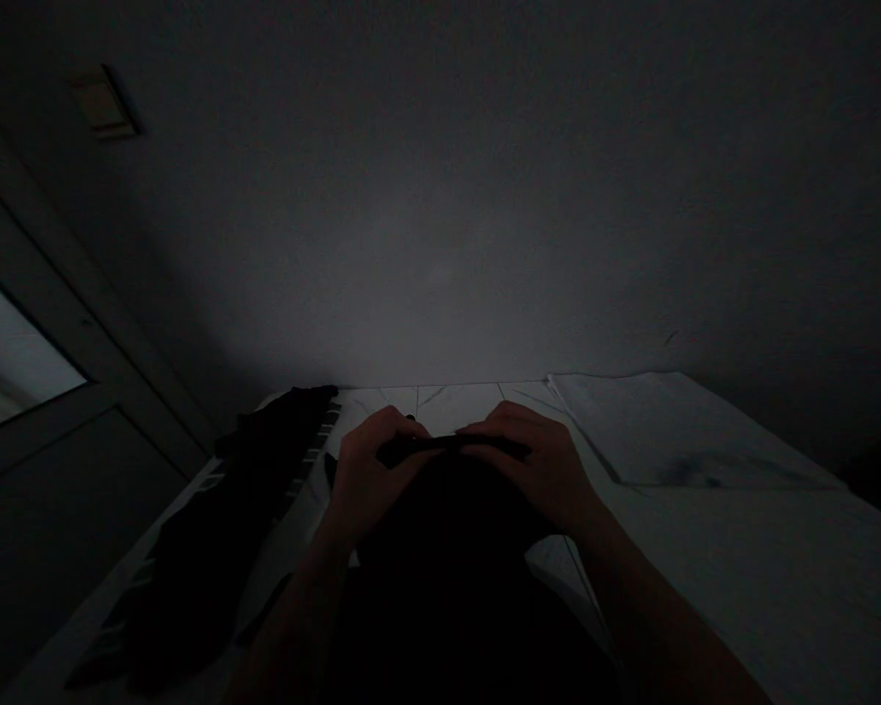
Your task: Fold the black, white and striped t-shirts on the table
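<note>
In the dim light my left hand [378, 470] and my right hand [533, 455] are raised close together in the middle of the head view. Both are closed on the upper edge of a black cloth [447, 499], thumbs toward me and fingers behind. The cloth hangs down between my wrists and merges with the dark area below, so its lower end and exact kind cannot be made out. To the left, a dark pile that looks like cloth [212, 548] lies on a striped piece.
A white tiled floor [455, 397] runs up to a grey wall [440, 215]. On the right a pale flat slab or sheet [675, 431] lies against the wall. A door [66, 411] with a glass pane stands at the left, and a small plate [103, 103] is on the wall.
</note>
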Demonstrator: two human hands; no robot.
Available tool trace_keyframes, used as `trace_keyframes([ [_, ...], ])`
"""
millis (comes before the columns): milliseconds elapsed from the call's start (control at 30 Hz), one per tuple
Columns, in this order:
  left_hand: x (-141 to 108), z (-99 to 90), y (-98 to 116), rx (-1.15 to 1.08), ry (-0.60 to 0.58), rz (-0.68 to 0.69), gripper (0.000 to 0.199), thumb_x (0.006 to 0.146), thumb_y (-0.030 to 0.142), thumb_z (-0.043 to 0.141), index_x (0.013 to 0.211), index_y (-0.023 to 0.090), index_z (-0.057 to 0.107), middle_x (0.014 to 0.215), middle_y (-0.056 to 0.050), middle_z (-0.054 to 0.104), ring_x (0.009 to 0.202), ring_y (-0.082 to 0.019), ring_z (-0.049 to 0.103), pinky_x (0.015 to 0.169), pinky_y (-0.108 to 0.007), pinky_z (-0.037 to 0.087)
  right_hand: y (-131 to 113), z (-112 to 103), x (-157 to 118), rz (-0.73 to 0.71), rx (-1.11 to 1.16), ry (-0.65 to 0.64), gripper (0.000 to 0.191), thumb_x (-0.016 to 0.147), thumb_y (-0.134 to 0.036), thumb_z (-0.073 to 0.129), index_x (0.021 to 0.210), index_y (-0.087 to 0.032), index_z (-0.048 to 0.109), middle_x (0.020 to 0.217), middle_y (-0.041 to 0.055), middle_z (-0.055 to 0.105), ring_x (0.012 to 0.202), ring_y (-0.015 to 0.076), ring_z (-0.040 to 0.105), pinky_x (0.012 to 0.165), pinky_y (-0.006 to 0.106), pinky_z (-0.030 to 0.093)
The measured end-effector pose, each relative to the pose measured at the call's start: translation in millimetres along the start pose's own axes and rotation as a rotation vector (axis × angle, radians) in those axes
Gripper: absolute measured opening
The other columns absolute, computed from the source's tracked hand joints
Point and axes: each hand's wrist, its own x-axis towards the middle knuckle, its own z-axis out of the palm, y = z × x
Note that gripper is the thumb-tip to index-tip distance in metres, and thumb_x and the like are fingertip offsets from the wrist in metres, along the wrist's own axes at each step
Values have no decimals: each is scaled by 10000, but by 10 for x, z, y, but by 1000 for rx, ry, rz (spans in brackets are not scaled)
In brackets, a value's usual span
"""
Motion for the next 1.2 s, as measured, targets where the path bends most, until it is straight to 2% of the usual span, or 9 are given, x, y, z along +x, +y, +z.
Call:
trace_keyframes([
  [100, -7, 2, -5, -1, 4, -41, 77, 797, 248, 759, 776, 201, 702, 707, 21, 657, 643, -102, 588, 638, -224, 477, -11, -10, -6, -1, 28, -14, 147, 900, -306, 691, 1023, -280, 768, 806, -8, 685, 718, 133, 638, 671, 260, 516],
  [200, -7, 2, -10, -2, -10, -21, 53, 802, 245, 759, 800, 210, 720, 719, 20, 669, 665, -108, 603, 661, -232, 484, -2, 2, -9, -22, 56, 4, 184, 887, -309, 711, 1064, -300, 763, 810, -11, 691, 723, 133, 637, 675, 261, 514],
  [367, 10, -3, -5, -4, -52, 11, 52, 832, 247, 737, 880, 232, 753, 741, 10, 689, 682, -117, 619, 677, -245, 501, 3, -8, -2, -56, 32, -24, 151, 907, -320, 690, 1035, -302, 767, 821, -12, 710, 716, 126, 651, 660, 247, 517],
  [500, 10, -2, 2, -9, -58, 24, 47, 833, 237, 740, 874, 234, 763, 731, 9, 689, 677, -116, 618, 670, -239, 499, -5, -27, -3, -44, -12, -48, 145, 927, -343, 662, 995, -282, 775, 785, -5, 692, 692, 125, 650, 623, 240, 513],
  [733, 11, -7, -10, -15, -66, 21, 24, 836, 242, 733, 846, 225, 747, 722, 9, 678, 668, -113, 618, 650, -233, 499, -7, -2, 14, -59, 19, -37, 133, 924, -342, 666, 970, -264, 763, 803, -2, 703, 710, 126, 656, 660, 243, 523],
  [833, 7, -13, -21, -6, -59, 28, 27, 828, 241, 744, 841, 218, 742, 727, 9, 679, 673, -111, 621, 655, -232, 497, 5, -96, 20, -60, -34, -55, 136, 926, -341, 659, 953, -254, 759, 801, 5, 710, 717, 135, 663, 666, 249, 527],
  [933, -1, -14, -17, 8, -61, 25, 50, 826, 261, 748, 832, 213, 736, 729, 4, 680, 681, -118, 627, 655, -236, 501, 23, -283, 8, -50, -130, -96, 139, 914, -354, 666, 912, -257, 766, 796, 17, 722, 714, 154, 673, 655, 264, 532],
  [1067, 1, -28, -15, 9, -170, -34, 66, 820, 272, 751, 844, 212, 733, 772, -9, 708, 725, -134, 651, 711, -261, 527, -3, -488, -28, -13, -199, -130, 154, 901, -380, 674, 884, -260, 769, 769, 21, 723, 685, 162, 668, 621, 273, 527],
  [1200, 20, -95, -67, -46, -262, -117, 77, 804, 280, 758, 828, 211, 733, 777, -8, 716, 724, -137, 660, 714, -267, 535, -54, -566, -57, 31, -196, -162, 214, 906, -433, 655, 837, -256, 753, 731, 18, 705, 645, 157, 650, 588, 270, 514],
])
